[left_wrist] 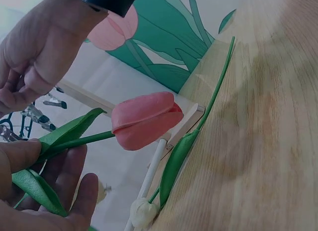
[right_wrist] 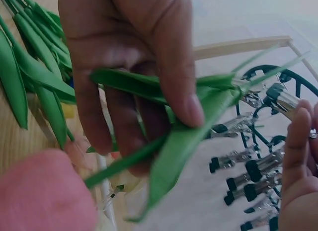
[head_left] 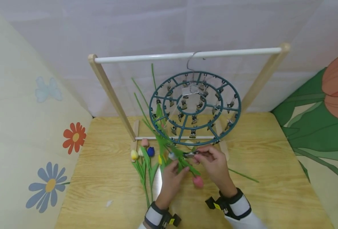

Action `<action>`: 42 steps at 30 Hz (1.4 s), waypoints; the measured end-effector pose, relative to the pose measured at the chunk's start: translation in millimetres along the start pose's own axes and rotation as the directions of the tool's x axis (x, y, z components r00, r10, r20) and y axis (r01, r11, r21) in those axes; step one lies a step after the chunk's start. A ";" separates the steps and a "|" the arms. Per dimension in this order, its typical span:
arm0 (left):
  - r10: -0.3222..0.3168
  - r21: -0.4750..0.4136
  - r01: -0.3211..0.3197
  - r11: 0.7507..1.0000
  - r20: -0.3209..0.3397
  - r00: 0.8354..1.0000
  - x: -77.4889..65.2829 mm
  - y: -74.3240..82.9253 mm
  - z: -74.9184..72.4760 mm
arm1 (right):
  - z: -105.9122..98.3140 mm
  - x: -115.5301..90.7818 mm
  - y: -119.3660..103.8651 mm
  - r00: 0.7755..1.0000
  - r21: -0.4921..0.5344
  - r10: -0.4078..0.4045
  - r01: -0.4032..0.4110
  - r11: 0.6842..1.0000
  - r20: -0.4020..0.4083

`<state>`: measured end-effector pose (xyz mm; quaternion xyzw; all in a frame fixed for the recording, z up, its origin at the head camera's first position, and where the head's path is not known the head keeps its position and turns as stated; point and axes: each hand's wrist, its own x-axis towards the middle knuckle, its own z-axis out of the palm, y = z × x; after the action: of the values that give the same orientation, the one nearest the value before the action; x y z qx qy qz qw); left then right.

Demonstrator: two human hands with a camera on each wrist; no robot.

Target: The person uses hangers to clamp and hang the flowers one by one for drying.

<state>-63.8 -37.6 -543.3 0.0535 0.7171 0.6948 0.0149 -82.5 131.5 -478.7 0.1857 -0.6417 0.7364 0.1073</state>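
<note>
My left hand [head_left: 171, 179] holds an artificial pink tulip [left_wrist: 146, 120] by its green stem and leaves, thumb on one side and fingers on the other. The bloom hangs low, and the stem end points up toward a round green clip hanger [head_left: 239, 109]. My right hand [head_left: 215, 163] pinches one of the hanger's metal clips [right_wrist: 285, 102] between thumb and fingers, close beside the tulip's upper stem. At the hanger's left side, other tulips hang head down with green stems [head_left: 140, 106] sticking up past the ring.
The hanger hooks over the white bar [head_left: 146, 57] of a wooden stand [head_left: 109, 92]. Yellow [head_left: 134, 155], blue [head_left: 150, 151] and pink [head_left: 144, 142] tulips lie on the table at left. A white tulip [left_wrist: 144, 212] lies under the hanger, its stem reaching right. A white scrap [head_left: 109, 203] sits at front left.
</note>
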 end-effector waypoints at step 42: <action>-0.045 0.113 0.049 0.992 -0.041 0.998 -2.4 -5.2 -62.4 | 0.5 -18.0 13.3 1.000 -0.110 0.001 -0.003 0.994 -0.011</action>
<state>-67.6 -100.0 -546.5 0.0240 0.7567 0.6532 0.0144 -71.3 130.5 -498.1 0.1750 -0.6809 0.7010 0.1200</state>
